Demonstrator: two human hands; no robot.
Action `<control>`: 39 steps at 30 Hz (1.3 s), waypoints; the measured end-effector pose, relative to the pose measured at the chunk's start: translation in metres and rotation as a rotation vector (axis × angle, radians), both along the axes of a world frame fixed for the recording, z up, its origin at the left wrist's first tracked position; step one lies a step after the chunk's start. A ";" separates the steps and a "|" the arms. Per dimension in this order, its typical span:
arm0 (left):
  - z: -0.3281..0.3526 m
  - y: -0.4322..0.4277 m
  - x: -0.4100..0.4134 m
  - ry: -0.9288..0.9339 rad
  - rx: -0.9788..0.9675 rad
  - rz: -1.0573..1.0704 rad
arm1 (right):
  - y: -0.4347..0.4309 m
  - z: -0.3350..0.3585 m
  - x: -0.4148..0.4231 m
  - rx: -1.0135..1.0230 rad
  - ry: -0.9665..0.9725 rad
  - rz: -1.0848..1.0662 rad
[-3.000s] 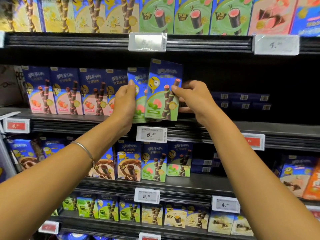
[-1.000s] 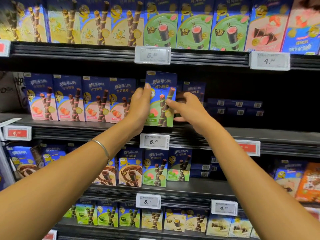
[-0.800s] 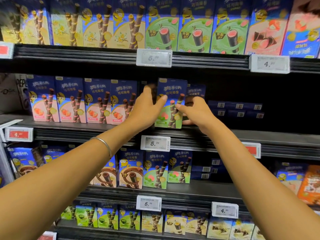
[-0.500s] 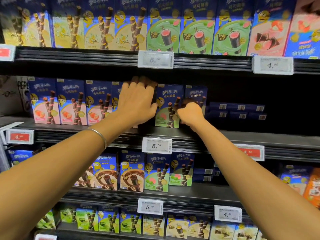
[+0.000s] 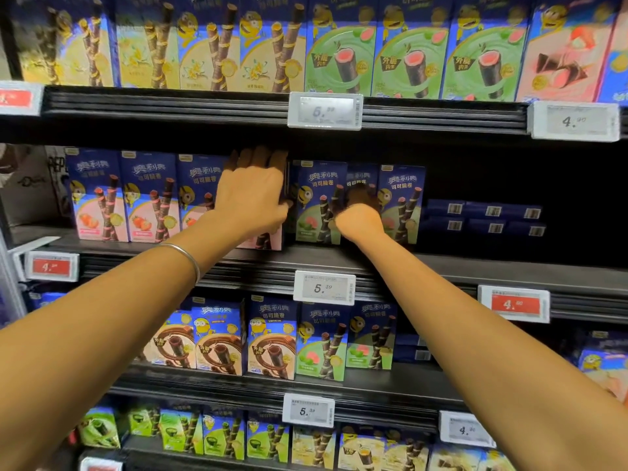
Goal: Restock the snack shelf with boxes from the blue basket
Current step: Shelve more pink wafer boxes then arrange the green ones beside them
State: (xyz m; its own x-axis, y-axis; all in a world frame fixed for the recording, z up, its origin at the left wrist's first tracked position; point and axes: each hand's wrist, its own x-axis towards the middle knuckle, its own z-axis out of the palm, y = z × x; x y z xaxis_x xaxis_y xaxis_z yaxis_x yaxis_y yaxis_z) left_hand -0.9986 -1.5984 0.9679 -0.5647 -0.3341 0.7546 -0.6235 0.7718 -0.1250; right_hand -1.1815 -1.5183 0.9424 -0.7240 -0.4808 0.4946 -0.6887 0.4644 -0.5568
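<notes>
My left hand (image 5: 253, 195) lies over the rightmost pink snack box (image 5: 268, 239) of the middle shelf (image 5: 475, 266), fingers hooked over its top and thumb on its right side. Just to the right a green snack box (image 5: 316, 198) stands upright on the shelf. At its right edge my right hand (image 5: 360, 217) is curled, with the fingers reaching into the gap and hidden from me. Another green box (image 5: 404, 198) stands to the right of that hand, and a third sits further back between them. The blue basket is out of view.
Pink boxes (image 5: 98, 195) fill the shelf's left part. Flat dark-blue boxes (image 5: 486, 219) lie at the back right, with dark open shelf in front. A price tag (image 5: 324, 287) hangs on the shelf edge. Full shelves run above and below.
The green box went from held in the air to standing on the shelf. My left hand shifted left onto the pink box. My right hand slid down the green box's right edge.
</notes>
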 end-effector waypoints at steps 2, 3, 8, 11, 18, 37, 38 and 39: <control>0.001 -0.001 0.001 0.007 -0.001 0.000 | -0.004 0.001 0.002 -0.002 0.007 -0.001; 0.001 -0.002 0.002 0.007 -0.003 -0.003 | -0.006 0.001 0.003 -0.006 0.000 0.005; 0.002 -0.006 0.002 0.002 0.013 -0.021 | -0.012 0.003 0.006 -0.030 -0.019 0.013; 0.002 -0.006 0.000 0.006 0.034 -0.024 | -0.014 0.002 0.007 -0.033 -0.020 0.007; 0.000 -0.009 -0.001 0.011 0.018 -0.022 | -0.018 0.003 0.012 0.006 0.015 -0.013; 0.001 -0.001 0.001 0.016 0.026 -0.023 | -0.021 0.001 0.013 -0.033 -0.018 -0.043; 0.002 -0.001 0.002 0.019 0.022 -0.024 | -0.020 0.000 0.013 -0.037 -0.021 -0.034; 0.002 -0.002 0.002 0.022 0.019 -0.026 | -0.019 0.000 0.013 -0.045 -0.026 -0.025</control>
